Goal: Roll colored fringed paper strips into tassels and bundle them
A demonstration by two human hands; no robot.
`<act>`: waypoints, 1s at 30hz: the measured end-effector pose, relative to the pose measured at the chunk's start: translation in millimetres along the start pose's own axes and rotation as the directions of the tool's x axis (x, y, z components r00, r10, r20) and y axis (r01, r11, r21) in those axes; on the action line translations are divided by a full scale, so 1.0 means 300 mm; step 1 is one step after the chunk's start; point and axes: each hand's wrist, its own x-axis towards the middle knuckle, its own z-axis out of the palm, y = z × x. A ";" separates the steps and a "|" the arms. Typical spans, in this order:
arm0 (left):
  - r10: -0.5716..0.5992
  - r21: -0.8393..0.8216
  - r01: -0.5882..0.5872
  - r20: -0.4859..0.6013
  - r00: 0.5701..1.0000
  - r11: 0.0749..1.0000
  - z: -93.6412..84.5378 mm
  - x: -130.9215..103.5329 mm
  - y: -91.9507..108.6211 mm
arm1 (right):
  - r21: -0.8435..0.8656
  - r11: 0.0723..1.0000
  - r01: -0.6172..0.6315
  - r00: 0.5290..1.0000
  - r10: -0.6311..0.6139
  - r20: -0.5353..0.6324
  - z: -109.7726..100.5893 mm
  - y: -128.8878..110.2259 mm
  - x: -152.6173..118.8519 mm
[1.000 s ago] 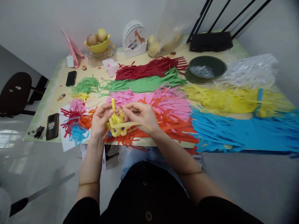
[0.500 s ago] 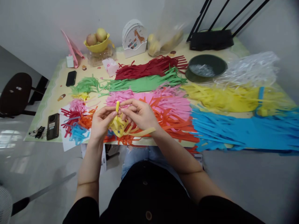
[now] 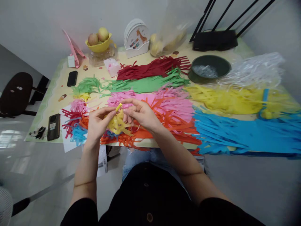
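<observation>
Pinched between the thumb and fingers of my left hand (image 3: pixel 98 122) is the rolled top of a yellow paper tassel (image 3: pixel 117 125), its cut strips hanging below. My right hand (image 3: pixel 141 115) is close beside it with fingers curled together. Its index finger reaches toward the rolled end; whatever those fingers hold is too small to make out. Beneath both hands lie orange fringed strips (image 3: pixel 174 127) and a pink fringed sheet (image 3: pixel 178 108). To the left, small finished-looking bunches include a blue tassel (image 3: pixel 79 134), a pink tassel (image 3: pixel 78 106) and a green tassel (image 3: pixel 87 86).
Blue fringe (image 3: pixel 265 135), yellow fringe (image 3: pixel 240 100), green fringe (image 3: pixel 145 84) and dark red fringe (image 3: pixel 148 69) spread over the table. Farther back are a dark round tin (image 3: pixel 195 73), a router (image 3: pixel 215 40) and a yellow fruit bowl (image 3: pixel 98 47). A phone (image 3: pixel 54 127) lies at left.
The rolled yellow top has tilted from upright to leaning right. My left hand has shifted slightly left, and the long yellow strip across my right wrist no longer shows there.
</observation>
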 end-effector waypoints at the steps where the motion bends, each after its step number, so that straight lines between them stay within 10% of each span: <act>1: -0.015 -0.001 0.015 0.040 0.999 1.000 0.001 0.001 0.002 | -0.013 1.000 0.006 1.000 -0.006 -0.009 -0.001 0.004 0.002; 9: 0.048 0.210 -0.083 0.167 0.985 0.974 0.030 0.001 -0.001 | -0.403 0.912 0.081 0.965 -0.172 -0.195 -0.014 0.041 0.007; 13: 0.092 0.349 -0.205 0.312 0.946 0.914 0.024 0.019 -0.026 | -0.125 0.973 0.195 0.879 -0.230 -0.417 -0.009 0.045 0.020; 17: -0.131 0.460 -0.151 0.525 0.841 0.875 -0.076 0.212 -0.100 | 0.089 0.963 0.254 0.821 -0.167 -0.545 -0.024 0.036 0.029; 21: -0.120 0.646 0.016 0.116 0.986 0.763 -0.213 0.501 -0.229 | 0.109 0.971 0.212 0.860 -0.132 -0.493 -0.032 0.039 0.023; 26: -0.065 0.697 0.083 -0.051 0.997 0.713 -0.280 0.637 -0.343 | 0.043 0.980 0.194 0.886 -0.156 -0.436 -0.038 0.055 0.009; 30: -0.017 0.707 0.117 -0.147 0.989 0.697 -0.340 0.697 -0.297 | 0.037 0.981 0.190 0.882 -0.154 -0.445 -0.056 0.065 0.011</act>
